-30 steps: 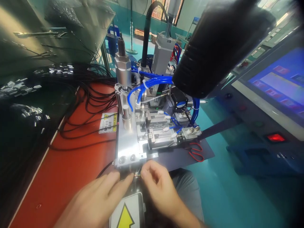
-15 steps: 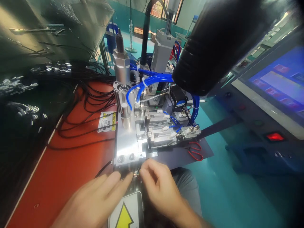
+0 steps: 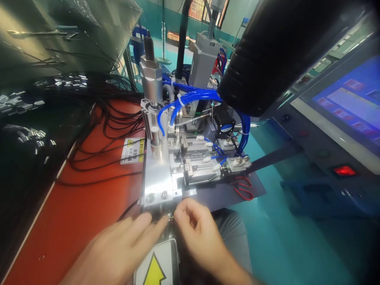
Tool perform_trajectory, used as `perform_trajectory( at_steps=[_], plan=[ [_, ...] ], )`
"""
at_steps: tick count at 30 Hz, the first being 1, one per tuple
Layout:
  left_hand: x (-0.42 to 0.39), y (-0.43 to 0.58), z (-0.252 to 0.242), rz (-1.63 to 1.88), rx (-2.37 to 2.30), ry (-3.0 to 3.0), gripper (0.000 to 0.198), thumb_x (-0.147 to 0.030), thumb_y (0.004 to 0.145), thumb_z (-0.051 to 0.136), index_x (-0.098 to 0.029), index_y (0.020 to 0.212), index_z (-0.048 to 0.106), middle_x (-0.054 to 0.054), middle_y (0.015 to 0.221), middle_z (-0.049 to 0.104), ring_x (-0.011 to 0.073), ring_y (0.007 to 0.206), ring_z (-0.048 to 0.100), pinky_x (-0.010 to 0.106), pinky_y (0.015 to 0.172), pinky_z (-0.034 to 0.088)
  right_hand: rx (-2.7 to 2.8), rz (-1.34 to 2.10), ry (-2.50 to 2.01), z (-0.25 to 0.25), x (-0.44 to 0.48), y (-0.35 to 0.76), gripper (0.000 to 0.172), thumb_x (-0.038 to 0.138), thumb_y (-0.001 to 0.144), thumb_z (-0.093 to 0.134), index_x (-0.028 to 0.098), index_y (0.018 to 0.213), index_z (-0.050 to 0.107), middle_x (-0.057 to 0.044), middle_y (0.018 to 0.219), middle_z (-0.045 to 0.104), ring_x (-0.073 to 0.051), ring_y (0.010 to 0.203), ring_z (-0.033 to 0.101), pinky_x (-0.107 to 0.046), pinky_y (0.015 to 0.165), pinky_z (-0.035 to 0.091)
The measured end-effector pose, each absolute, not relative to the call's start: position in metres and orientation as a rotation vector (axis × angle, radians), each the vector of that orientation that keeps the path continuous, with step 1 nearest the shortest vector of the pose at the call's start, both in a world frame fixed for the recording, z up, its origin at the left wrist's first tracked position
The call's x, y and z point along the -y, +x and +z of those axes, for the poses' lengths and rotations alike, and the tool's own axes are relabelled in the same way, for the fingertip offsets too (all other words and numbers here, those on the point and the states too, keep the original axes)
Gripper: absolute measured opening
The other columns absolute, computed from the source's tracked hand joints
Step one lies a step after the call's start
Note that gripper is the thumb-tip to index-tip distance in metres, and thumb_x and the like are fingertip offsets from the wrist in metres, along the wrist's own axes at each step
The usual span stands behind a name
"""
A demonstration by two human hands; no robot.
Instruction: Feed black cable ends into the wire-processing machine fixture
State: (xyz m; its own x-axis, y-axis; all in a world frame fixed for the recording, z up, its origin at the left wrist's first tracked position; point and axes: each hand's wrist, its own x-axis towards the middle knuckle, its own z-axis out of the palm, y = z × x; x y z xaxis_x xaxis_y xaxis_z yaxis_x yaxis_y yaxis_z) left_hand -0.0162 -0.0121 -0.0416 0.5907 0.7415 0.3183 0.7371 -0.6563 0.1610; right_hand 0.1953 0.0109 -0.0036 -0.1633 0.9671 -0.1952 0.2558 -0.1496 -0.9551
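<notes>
At the front end of the metal machine [image 3: 157,174], my two hands almost meet. My right hand [image 3: 199,234] has thumb and forefinger pinched on fine thin wires [image 3: 171,216]. My left hand [image 3: 121,246] is held low, its fingers close together and the fingertips against the left side of these wires. What lies beneath its fingers is hidden. A black cable [image 3: 127,209] runs from the left toward the spot under the machine's front edge. Below the fingertips is a white plate with a yellow arrow [image 3: 154,269].
Black cables [image 3: 103,107] with shiny ends lie across the red tabletop [image 3: 97,206] at left. Red-handled scissors or snips [image 3: 244,188] lie right of the machine. A thick black tube [image 3: 252,71] hangs overhead. A control panel with a screen [image 3: 350,107] stands at right.
The view has shifted slightly. Both hands stay at the same spot by the machine's front edge, with only small finger movement around the wires.
</notes>
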Motion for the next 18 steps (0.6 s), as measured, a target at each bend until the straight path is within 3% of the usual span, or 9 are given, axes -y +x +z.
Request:
perform_trajectory(
  at_steps=[8,18],
  plan=[
    [0.011,-0.013,-0.038,0.623,-1.308,2.732,0.05,-0.018,0.093,0.035,-0.028,0.141,0.045,0.005,0.093,0.056,0.0179,0.077,0.053,0.028,0.071,0.037,1.371,1.41,-1.399,-0.008,-0.012,0.194,0.022,0.028,0.09,0.049,0.019,0.071,0.046,0.005,0.061,0.042,-0.011,0.057,0.041,-0.024,0.055,0.034],
    [0.012,-0.014,-0.042,0.624,-1.314,2.801,0.048,-0.029,0.096,0.029,-0.028,0.141,0.046,0.004,0.089,0.056,0.0179,0.075,0.052,0.028,0.069,0.037,1.677,1.155,-1.366,-0.006,-0.013,0.203,0.019,0.023,0.093,0.046,0.019,0.074,0.049,0.002,0.068,0.049,-0.013,0.064,0.047,-0.025,0.061,0.035]
  ],
)
